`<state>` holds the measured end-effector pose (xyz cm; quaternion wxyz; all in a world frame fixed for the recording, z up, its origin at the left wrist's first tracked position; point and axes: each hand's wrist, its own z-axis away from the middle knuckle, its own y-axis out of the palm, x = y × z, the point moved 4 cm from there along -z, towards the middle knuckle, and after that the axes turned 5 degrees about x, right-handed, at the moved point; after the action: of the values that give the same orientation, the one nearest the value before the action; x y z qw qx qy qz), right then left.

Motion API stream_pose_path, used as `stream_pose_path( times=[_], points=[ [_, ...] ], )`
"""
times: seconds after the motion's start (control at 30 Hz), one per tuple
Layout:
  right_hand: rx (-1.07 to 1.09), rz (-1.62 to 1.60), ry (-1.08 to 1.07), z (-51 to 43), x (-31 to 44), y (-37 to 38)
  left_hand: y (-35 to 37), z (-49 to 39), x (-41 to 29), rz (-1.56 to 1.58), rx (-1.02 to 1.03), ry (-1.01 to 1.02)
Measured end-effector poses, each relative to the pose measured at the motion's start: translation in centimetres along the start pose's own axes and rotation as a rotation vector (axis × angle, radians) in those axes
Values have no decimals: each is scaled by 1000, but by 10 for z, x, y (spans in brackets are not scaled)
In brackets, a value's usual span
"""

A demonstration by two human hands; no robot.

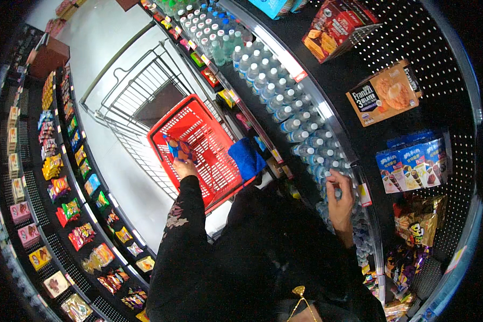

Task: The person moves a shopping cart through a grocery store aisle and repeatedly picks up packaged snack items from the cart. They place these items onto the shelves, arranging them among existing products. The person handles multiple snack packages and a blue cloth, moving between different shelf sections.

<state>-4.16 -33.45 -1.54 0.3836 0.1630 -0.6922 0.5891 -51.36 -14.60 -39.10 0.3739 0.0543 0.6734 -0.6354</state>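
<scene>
My left hand grips a blue and red snack packet over the inside of a red plastic shopping basket. The basket rests at the near end of a wire shopping cart. Draped over its right side is a blue cloth. My right hand is loosely curled, thumb and forefinger by the white caps of water bottles on the right shelf. I see nothing held in it; whether the fingertips touch a cap cannot be made out.
On the upper right shelf stand a Franzzi biscuit box, a red biscuit box, blue-white boxes and a gold snack bag. Snack shelves curve along the left. A cardboard-brown box stands beyond, beside the pale floor.
</scene>
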Motion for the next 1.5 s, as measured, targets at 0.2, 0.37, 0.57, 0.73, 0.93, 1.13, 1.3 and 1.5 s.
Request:
stream_pose_path(
  times=[0.2,0.37,0.57,0.73,0.93,1.13,1.3,1.5],
  points=[
    [83,48,26,-8,5,11,9,-37,29,-177,93,-211],
    [109,51,24,-9,5,15,25,-56,46,-387,194,-340],
    [147,60,44,-8,3,18,14,-43,19,-180,135,-128],
    [154,17,28,-11,2,22,-23,-44,-40,-7,20,213],
    [177,-24,-74,-21,10,28,-105,-11,-163,390,40,349],
    [237,-197,-42,-36,15,27,-195,44,-310,555,176,655],
    [178,-147,-121,-45,22,7,-245,93,-405,619,503,807],
    [43,-190,-161,-26,22,-27,-260,164,-479,883,965,879]
  ],
)
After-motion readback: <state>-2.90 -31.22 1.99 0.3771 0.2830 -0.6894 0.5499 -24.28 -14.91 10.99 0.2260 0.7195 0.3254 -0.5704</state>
